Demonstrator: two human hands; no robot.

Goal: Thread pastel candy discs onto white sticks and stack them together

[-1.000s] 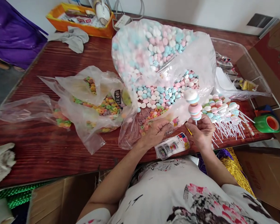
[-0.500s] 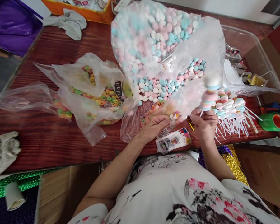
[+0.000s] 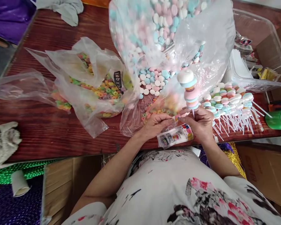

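Observation:
My right hand (image 3: 202, 123) is closed round the white stick of a marshmallow skewer (image 3: 191, 93), held upright with white, blue, pink and orange pieces stacked on it. My left hand (image 3: 157, 124) pinches the edge of a small clear plastic bag with coloured print (image 3: 176, 118); most of this bag is hidden. My right thumb and fingertips meet the same edge. Just below my hands lies a stack of printed clear bags (image 3: 174, 137). To the right, a pile of finished skewers (image 3: 229, 98) rests with its white sticks pointing towards me.
A large clear bag (image 3: 210, 34) of pastel marshmallows spreads across the back. Bags of coloured ring candies (image 3: 107, 90) lie to the left. At right stand a clear plastic bin (image 3: 267, 82) and a green tape roll (image 3: 277, 120). Cloths (image 3: 3, 142) lie at the left.
My right hand has brought the skewer left, close to my left hand, and its fingertips now reach the bag's edge. The camera view has tilted down slightly.

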